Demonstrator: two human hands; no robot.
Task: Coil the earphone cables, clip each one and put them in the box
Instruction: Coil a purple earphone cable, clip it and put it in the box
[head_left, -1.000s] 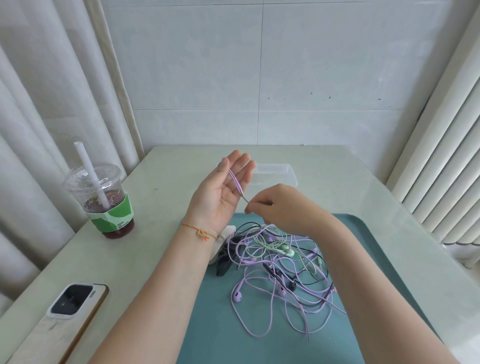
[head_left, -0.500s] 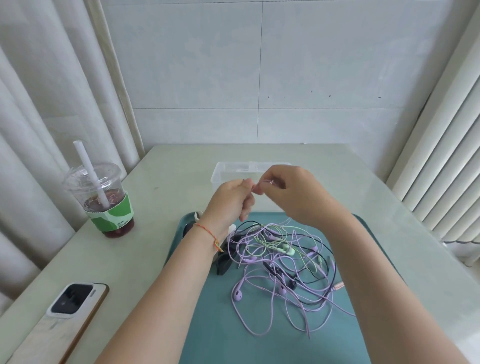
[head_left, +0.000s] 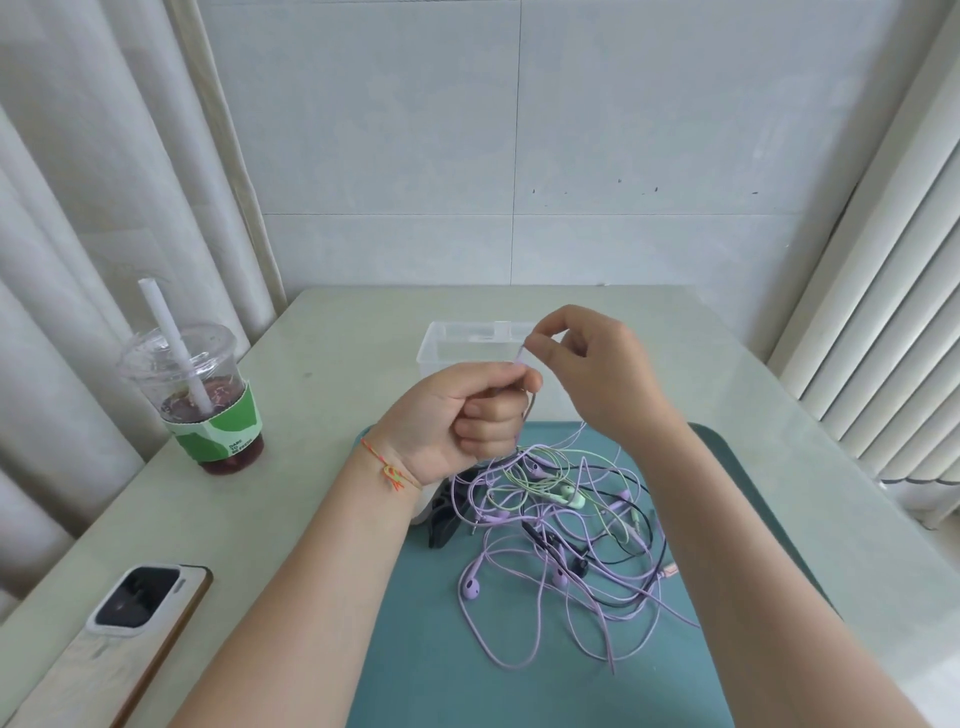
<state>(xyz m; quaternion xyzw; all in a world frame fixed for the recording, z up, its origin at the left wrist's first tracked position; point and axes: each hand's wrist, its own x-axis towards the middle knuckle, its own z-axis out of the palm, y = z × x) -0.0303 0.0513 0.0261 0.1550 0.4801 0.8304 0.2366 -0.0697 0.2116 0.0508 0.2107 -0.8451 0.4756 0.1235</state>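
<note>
The left hand (head_left: 470, 415) is curled in a fist around a purple cable (head_left: 527, 410), and the right hand (head_left: 587, 364) pinches its free end just above that fist — both hold the same cord. From there it drops near-vertically to the tangle of earphones (head_left: 561, 525) on the teal tray (head_left: 415, 649). The clear box (head_left: 441, 345) sits just behind both hands. The cup (head_left: 208, 400) label's small print is unreadable.
</note>
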